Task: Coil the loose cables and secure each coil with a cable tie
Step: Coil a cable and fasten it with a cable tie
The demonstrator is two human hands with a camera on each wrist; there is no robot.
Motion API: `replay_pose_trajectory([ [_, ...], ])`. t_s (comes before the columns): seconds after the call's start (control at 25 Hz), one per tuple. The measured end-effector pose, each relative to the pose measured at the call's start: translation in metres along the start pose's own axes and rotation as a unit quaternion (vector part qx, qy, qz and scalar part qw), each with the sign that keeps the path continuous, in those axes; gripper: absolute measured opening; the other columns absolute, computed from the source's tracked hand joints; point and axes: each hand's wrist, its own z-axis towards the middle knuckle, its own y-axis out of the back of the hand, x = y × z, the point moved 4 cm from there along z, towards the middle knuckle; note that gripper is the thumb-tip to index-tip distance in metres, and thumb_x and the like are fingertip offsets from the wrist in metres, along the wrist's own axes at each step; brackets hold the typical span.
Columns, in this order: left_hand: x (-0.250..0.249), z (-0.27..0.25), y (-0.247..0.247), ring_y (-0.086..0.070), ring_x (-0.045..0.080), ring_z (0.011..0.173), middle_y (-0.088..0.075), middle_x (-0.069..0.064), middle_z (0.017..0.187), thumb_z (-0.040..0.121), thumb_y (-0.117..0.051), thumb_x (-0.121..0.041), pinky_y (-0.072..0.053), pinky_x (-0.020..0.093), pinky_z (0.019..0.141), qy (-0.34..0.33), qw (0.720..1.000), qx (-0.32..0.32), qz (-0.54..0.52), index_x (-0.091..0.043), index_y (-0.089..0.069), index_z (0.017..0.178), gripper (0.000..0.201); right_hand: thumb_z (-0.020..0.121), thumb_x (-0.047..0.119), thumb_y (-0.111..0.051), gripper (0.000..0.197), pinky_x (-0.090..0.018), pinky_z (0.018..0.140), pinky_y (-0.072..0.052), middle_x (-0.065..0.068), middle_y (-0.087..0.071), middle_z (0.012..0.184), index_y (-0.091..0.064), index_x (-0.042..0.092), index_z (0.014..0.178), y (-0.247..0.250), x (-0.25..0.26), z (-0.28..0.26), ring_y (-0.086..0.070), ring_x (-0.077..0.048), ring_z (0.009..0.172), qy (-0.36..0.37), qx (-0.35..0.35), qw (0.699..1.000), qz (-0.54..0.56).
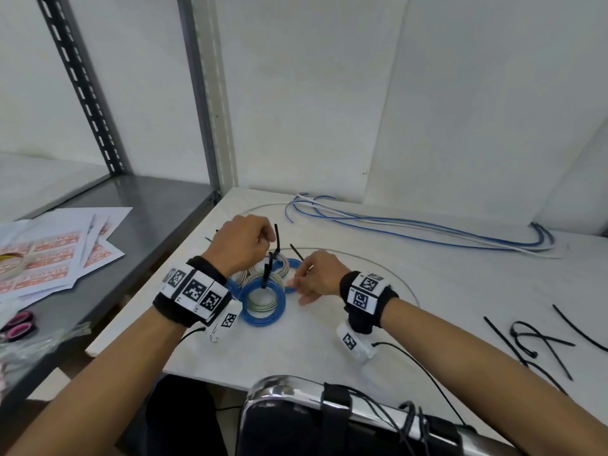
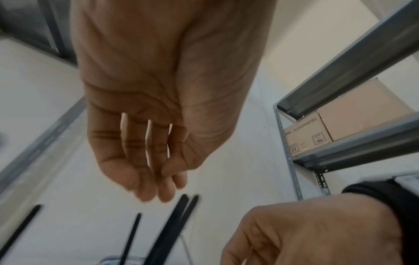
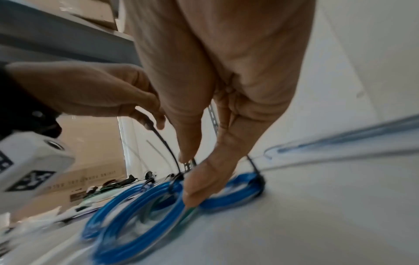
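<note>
Blue coiled cables (image 1: 262, 299) lie mid-counter (image 1: 362, 324); loose blue and white cables (image 1: 427, 227) behind, spare black cable ties (image 1: 533, 340) right, apparently a grey metal shelf (image 1: 138, 205) left

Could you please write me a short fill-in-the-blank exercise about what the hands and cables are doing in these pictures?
1. The left hand pinches the tail of a black cable ___.
2. The coiled cables under the hands are mostly ___ in colour.
3. The right hand presses its fingertips on a ___ of cable.
4. The spare cable ties lie to the person's ___.

Missing words: tie; blue; coil; right
</note>
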Motion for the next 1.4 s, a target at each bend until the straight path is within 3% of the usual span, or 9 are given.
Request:
replay_pose_trajectory([
  [0.2,-0.059,0.054,-0.021,-0.066,0.018,0.09,-0.072,-0.006,0.096,0.086,-0.061,-0.014,-0.052,0.035,0.086,-0.042,0.997,0.038,-0.055,-0.029,-0.069,0.087,0.017,0.094,0.018,-0.071,0.019,-0.032,0.061,-0.063,-0.016,-0.074,0.08,-0.067,-0.001,0.096,0.086,-0.021,0.009,-0.071,-0.019,0.055,-0.002,-0.13,0.991,-0.02],
  [0.32,-0.091,0.093,-0.057,-0.065,0.022,0.1,-0.071,0.0,0.104,0.088,-0.061,-0.015,-0.053,0.038,0.09,-0.067,0.993,0.093,-0.022,-0.022,-0.073,0.094,0.015,0.095,0.026,-0.068,0.018,-0.042,0.071,-0.064,-0.012,-0.072,0.097,-0.067,0.008,0.099,0.133,-0.05,0.03,-0.075,-0.028,0.075,-0.026,-0.193,0.972,-0.132],
  [0.52,-0.106,0.152,-0.127,-0.064,0.027,0.109,-0.069,0.007,0.113,0.091,-0.064,-0.024,-0.053,0.038,0.093,-0.065,0.98,0.19,0.003,-0.018,-0.07,0.103,0.015,0.104,0.021,-0.048,0.045,-0.046,0.105,-0.047,-0.018,-0.043,0.15,-0.04,0.006,0.146,0.186,-0.09,0.079,-0.052,-0.037,0.13,-0.095,-0.186,0.904,-0.373],
  [0.72,-0.1,0.178,-0.178,-0.05,0.032,0.13,-0.049,0.014,0.144,0.094,-0.069,-0.036,-0.043,0.036,0.102,-0.039,0.967,0.246,0.046,-0.008,-0.047,0.14,0.058,0.099,0.016,-0.056,0.034,-0.038,0.097,-0.047,-0.017,-0.055,0.137,-0.056,0.007,0.132,0.206,-0.104,0.093,-0.057,-0.035,0.123,-0.097,-0.172,0.893,-0.405],
  [0.84,-0.112,0.18,-0.184,-0.034,0.037,0.139,-0.04,0.014,0.151,0.093,-0.069,-0.038,-0.035,0.042,0.111,-0.087,0.98,0.174,0.038,-0.009,-0.042,0.148,0.069,0.093,0.022,-0.069,0.018,-0.031,0.081,-0.05,-0.009,-0.069,0.116,-0.072,0.014,0.109,0.211,-0.087,0.077,-0.066,-0.03,0.106,-0.057,-0.182,0.911,-0.366],
  [0.92,-0.126,0.179,-0.176,-0.044,0.033,0.133,-0.054,0.01,0.141,0.094,-0.07,-0.036,-0.039,0.039,0.106,-0.148,0.977,0.134,-0.077,-0.014,-0.054,0.141,0.054,0.092,0.025,-0.071,0.012,-0.029,0.075,-0.046,-0.004,-0.071,0.102,-0.075,0.018,0.101,0.221,-0.064,0.052,-0.067,-0.026,0.098,-0.007,-0.205,0.919,-0.337],
  [1.0,-0.141,0.176,-0.156,-0.064,0.029,0.107,-0.071,0.006,0.109,0.096,-0.068,-0.029,-0.048,0.035,0.086,-0.201,0.959,0.089,-0.179,-0.012,-0.069,0.117,0.027,0.09,0.027,-0.073,0.009,-0.031,0.076,-0.049,0.0,-0.071,0.095,-0.075,0.021,0.097,0.237,-0.04,0.021,-0.066,-0.023,0.092,0.051,-0.258,0.916,-0.304],
  [1.12,-0.155,0.17,-0.107,-0.07,0.02,0.078,-0.073,0.001,0.08,0.097,-0.067,-0.025,-0.057,0.037,0.075,-0.209,0.944,0.0,-0.255,-0.013,-0.073,0.097,0.013,0.089,0.028,-0.074,0.008,-0.031,0.073,-0.048,0.004,-0.07,0.091,-0.074,0.022,0.094,0.252,-0.023,-0.02,-0.062,-0.016,0.086,0.133,-0.338,0.898,-0.249],
  [1.4,-0.134,0.149,-0.003,-0.054,0.011,0.056,-0.058,0.0,0.065,0.102,-0.06,-0.024,-0.044,0.018,0.053,-0.163,0.885,-0.158,-0.405,-0.008,-0.072,0.098,0.02,0.102,0.024,-0.052,0.022,-0.033,0.064,-0.038,-0.016,-0.07,0.095,-0.067,0.01,0.095,0.277,-0.1,-0.057,-0.063,-0.035,0.085,-0.048,-0.431,0.864,-0.254],
])
